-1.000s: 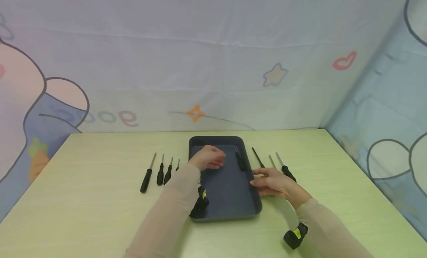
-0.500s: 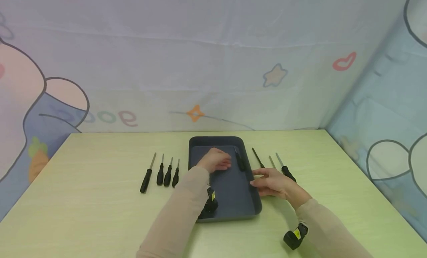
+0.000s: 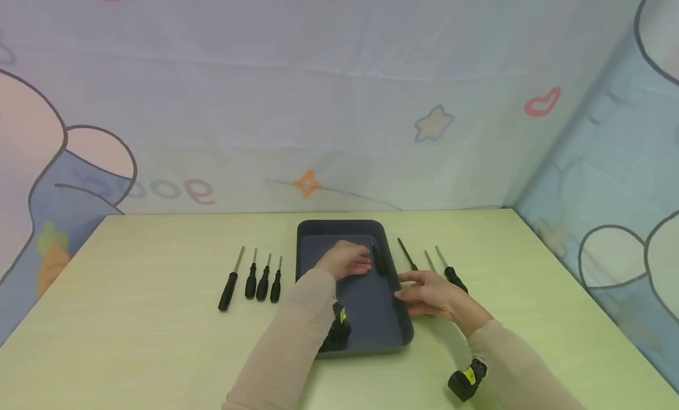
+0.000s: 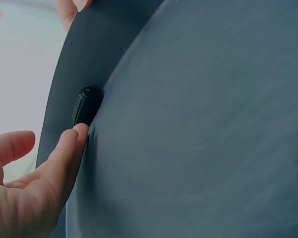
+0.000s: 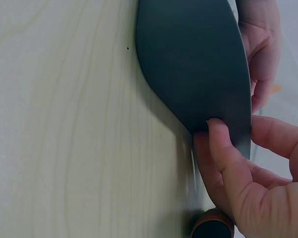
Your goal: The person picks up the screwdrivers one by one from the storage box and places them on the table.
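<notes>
A dark grey rectangular tray (image 3: 371, 321) lies on the table with one black-handled screwdriver (image 3: 378, 260) along the inner side of its right wall. My left hand (image 3: 346, 260) is over the tray, just left of that screwdriver. In the left wrist view its fingers (image 4: 64, 158) stretch to the screwdriver handle (image 4: 88, 105), thumb apart; the shaft is hidden there. My right hand (image 3: 432, 295) holds the tray's right wall. In the right wrist view its thumb (image 5: 219, 131) presses the outer side and another finger reaches over the rim.
Several black-handled screwdrivers (image 3: 263, 283) lie in a row left of the tray. More screwdrivers (image 3: 451, 273) lie on the right, some partly behind my right hand. A printed cloth (image 3: 350, 133) hangs behind the pale table (image 3: 159, 339).
My left hand has moved right across the tray, closer to the screwdriver inside, uncovering a screwdriver on the left. My right hand stays at the tray's wall. The head view has shifted slightly.
</notes>
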Available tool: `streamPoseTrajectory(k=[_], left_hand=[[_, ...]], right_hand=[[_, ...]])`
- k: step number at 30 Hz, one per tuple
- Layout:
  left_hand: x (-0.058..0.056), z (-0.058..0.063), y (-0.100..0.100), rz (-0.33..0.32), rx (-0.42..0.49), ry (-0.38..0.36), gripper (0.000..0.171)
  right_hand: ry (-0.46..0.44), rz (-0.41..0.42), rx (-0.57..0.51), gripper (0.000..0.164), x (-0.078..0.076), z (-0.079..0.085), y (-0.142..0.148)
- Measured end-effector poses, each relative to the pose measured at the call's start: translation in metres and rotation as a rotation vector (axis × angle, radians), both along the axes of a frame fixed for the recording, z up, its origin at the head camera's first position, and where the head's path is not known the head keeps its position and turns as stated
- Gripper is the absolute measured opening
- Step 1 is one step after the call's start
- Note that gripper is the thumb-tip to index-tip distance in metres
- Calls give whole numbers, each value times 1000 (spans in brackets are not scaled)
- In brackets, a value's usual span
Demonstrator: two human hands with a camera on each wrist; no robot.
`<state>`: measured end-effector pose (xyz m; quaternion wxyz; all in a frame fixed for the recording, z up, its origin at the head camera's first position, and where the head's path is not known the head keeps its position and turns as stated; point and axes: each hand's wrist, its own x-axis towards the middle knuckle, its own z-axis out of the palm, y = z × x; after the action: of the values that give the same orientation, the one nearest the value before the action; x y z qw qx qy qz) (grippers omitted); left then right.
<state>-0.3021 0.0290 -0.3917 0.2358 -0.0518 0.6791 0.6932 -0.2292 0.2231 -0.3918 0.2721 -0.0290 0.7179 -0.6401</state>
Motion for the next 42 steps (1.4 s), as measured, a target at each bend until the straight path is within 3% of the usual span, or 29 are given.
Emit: streamPoseTrajectory(k=[7, 15, 17, 19, 21, 22, 26, 28, 33, 35, 36, 38, 42], left_hand=[[0, -4, 7, 39, 53, -44, 40], [2, -6, 13, 27, 14, -61, 37], [-13, -24, 16, 2, 11, -67, 34], [-33, -49, 20, -36, 23, -57, 32], [-37, -54, 23, -44, 21, -45, 33], [-37, -54, 26, -47, 19, -57, 33], [-11, -23, 31, -13, -55, -35, 42], [-32, -48, 36, -23, -57, -29, 43], [-128, -176, 60, -60, -30, 5, 52], [-141, -198, 67, -77, -43, -4, 56], [-141, -199, 69, -83, -54, -4, 55], [-133, -189, 71, -92, -79, -7, 52], [-107, -156, 70, -72, -107, 1, 52]], right_hand=[[-5, -2, 13, 64, 0, 1, 1], [-9, -18, 30, 64, 1, 3, -2], [-8, -21, 31, 64, 2, 3, -2], [-5, -19, 30, 64, 2, 4, -2], [-6, -20, 28, 64, 2, 4, -2], [-7, -19, 28, 64, 2, 4, -2], [-9, -25, 33, 64, 2, 3, -2], [-8, -28, 33, 64, 2, 2, -3], [-8, -29, 34, 64, 2, 1, -4], [-8, -30, 42, 64, 2, 1, -3], [-7, -30, 46, 65, 2, 1, -3], [-4, -28, 47, 65, 2, 1, -2], [1, -23, 41, 65, 1, 1, -1]])
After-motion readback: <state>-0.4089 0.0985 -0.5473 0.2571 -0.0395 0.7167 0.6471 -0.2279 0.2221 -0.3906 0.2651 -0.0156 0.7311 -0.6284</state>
